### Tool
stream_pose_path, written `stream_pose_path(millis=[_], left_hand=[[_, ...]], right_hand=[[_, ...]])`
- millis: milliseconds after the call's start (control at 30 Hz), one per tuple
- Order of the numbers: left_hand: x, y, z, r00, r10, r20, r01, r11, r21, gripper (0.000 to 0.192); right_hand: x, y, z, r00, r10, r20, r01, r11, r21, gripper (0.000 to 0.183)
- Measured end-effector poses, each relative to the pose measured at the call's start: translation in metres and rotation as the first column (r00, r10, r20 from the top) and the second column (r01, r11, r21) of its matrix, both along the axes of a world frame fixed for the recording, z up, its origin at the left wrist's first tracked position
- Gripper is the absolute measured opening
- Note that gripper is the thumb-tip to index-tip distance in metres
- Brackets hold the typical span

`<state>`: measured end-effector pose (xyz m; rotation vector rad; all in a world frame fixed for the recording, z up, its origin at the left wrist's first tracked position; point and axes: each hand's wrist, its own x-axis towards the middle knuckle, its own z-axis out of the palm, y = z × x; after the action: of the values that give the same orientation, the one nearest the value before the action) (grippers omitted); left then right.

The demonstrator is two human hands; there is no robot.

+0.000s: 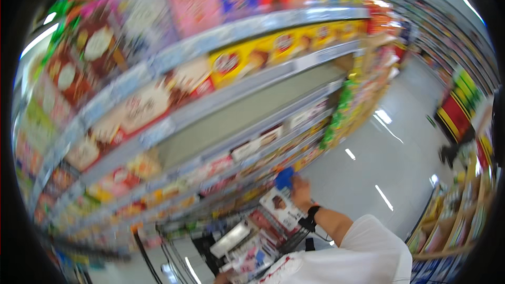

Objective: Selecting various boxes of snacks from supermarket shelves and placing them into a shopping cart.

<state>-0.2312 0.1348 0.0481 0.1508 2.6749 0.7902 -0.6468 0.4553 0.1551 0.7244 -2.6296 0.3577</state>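
Observation:
My right hand [302,192], with a black band on the wrist, reaches forward over the far end of a cart. A blurred blue item [285,178], perhaps a cloth, is at its fingers, and the grip looks closed on it. Just below lies a white box with a brown food picture [279,204], on top of other packages in the cart. Only a small part of my left hand [225,277] shows at the bottom edge, beside a stack of printed packages [254,258]; its fingers are hard to make out. A pale box [230,240] rests nearby in the cart.
Long store shelves [252,112] with snack boxes run along the left, one tier largely bare. Yellow boxes [284,43] line an upper tier. Grey aisle floor [367,165] stretches to the right. A wooden display rack [446,221] stands at the lower right.

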Motion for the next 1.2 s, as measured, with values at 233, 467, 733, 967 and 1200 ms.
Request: stream_pose_path(millis=[233,467,733,967,1200], left_hand=[[-0.133,-0.078,0.033,0.970,0.054,-0.235,-0.004,0.979,0.206,0.049],[-0.163,-0.030,0.099,0.946,0.221,-0.235,-0.062,0.839,0.540,0.051],[-0.142,0.037,0.219,0.889,0.457,-0.042,-0.244,0.548,0.800,0.053],[-0.126,0.080,0.329,0.600,0.799,0.018,-0.401,0.281,0.872,0.059],[-0.176,0.118,0.407,0.507,0.859,-0.074,-0.077,0.131,0.988,0.051]], right_hand=[[0.074,-0.043,0.021,0.503,0.256,0.826,-0.123,0.967,-0.224,0.033],[0.169,-0.057,-0.036,0.475,0.287,0.832,0.153,0.904,-0.399,0.055],[0.121,-0.066,0.051,0.486,0.570,0.662,0.434,0.501,-0.749,0.041],[0.098,-0.074,0.162,0.549,0.739,0.390,0.490,0.093,-0.867,0.037],[0.130,-0.042,0.297,0.922,0.132,-0.363,-0.347,0.695,-0.629,0.048]])
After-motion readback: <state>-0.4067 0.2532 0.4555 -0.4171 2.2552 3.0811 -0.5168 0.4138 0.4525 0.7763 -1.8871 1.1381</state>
